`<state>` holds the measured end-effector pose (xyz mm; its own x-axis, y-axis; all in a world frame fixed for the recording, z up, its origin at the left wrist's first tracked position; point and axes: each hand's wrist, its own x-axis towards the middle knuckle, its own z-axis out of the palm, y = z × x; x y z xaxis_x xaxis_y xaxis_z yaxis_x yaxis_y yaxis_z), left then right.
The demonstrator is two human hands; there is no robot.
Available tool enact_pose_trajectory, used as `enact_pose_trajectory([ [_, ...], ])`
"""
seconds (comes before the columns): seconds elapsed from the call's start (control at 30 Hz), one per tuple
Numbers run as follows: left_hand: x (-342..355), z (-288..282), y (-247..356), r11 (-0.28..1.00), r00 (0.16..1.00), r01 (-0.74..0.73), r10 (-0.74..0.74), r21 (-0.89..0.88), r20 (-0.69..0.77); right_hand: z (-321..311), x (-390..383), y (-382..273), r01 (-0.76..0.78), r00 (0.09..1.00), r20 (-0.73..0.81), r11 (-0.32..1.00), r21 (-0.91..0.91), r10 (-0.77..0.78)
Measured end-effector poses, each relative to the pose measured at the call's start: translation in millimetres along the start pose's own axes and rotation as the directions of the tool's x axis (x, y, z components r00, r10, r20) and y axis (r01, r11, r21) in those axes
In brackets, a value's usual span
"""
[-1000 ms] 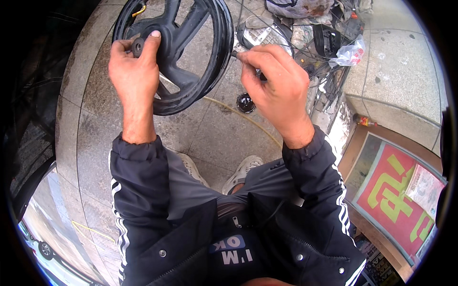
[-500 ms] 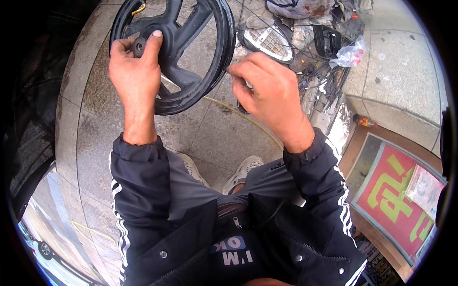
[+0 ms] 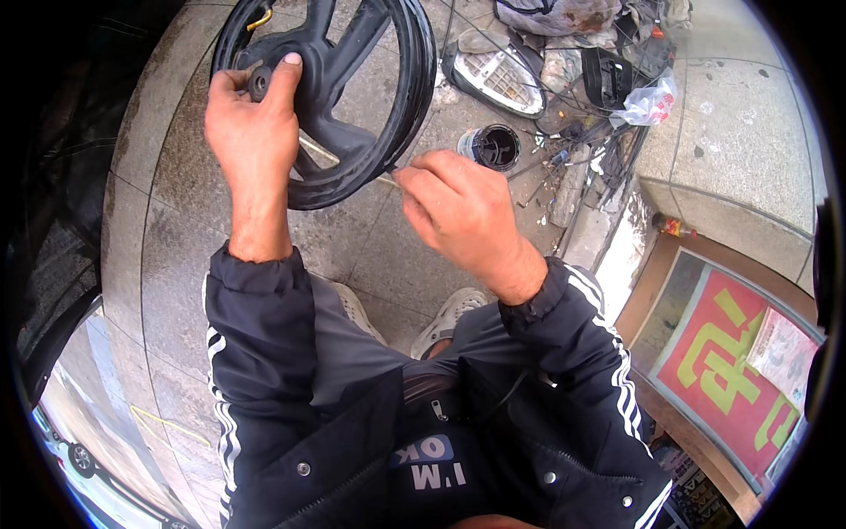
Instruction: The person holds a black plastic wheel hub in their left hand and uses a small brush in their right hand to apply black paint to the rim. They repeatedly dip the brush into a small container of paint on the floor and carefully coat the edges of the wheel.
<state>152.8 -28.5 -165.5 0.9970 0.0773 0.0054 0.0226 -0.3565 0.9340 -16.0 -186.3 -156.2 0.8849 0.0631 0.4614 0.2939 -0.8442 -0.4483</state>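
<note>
A black spoked wheel rim is held up off the paving at the upper left. My left hand is closed around its hub, the thumb lying along the hub and a round collar with a hole showing between thumb and fingers. My right hand is pinched at the wheel's lower right edge. A small dark tip shows at its fingertips, touching or nearly touching the rim; the rest of what it holds is hidden. Just beyond that hand stands an open can with glossy black liquid inside. A yellow valve piece sticks out at the wheel's upper left.
Behind the can lie a white grille-like part, cables, a clear plastic bag and a grey cloth bundle. On the right are a stone step and a red and yellow sign board. My shoes rest on the paving below.
My right hand has moved left and down along the wheel's edge, uncovering the can. The wheel and my left hand have shifted very slightly to the right.
</note>
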Motion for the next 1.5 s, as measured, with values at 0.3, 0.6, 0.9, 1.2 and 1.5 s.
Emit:
enact_pose_trajectory([
  [0.3, 2.9, -1.0, -1.9, 0.999, 1.000, -0.005, 0.006, 0.040, -0.010, -7.1, 15.2, 0.0, -0.010, 0.991, -0.133, 0.995, -0.100, -0.003],
  [0.6, 1.8, -1.2, 0.8, 0.999, 0.999, 0.040, -0.040, 0.002, -0.006, -11.1, 20.5, 1.3, 0.016, 0.991, -0.130, 0.995, -0.099, -0.029],
  [0.9, 7.8, 0.9, -10.4, 0.985, 0.996, 0.091, -0.091, -0.147, 0.009, -17.1, 27.2, 10.2, -0.011, 0.969, -0.248, 0.998, -0.063, -0.005],
  [1.2, 9.0, -1.3, -12.2, 0.944, 0.981, 0.192, -0.178, -0.269, 0.074, -8.8, 14.1, 1.3, 0.067, 0.965, -0.252, 0.997, -0.031, -0.072],
  [1.5, 3.6, -2.9, -3.8, 0.935, 0.965, 0.259, -0.238, -0.244, 0.113, -11.2, 8.4, 1.9, 0.112, 0.969, -0.222, 0.994, 0.008, -0.107],
])
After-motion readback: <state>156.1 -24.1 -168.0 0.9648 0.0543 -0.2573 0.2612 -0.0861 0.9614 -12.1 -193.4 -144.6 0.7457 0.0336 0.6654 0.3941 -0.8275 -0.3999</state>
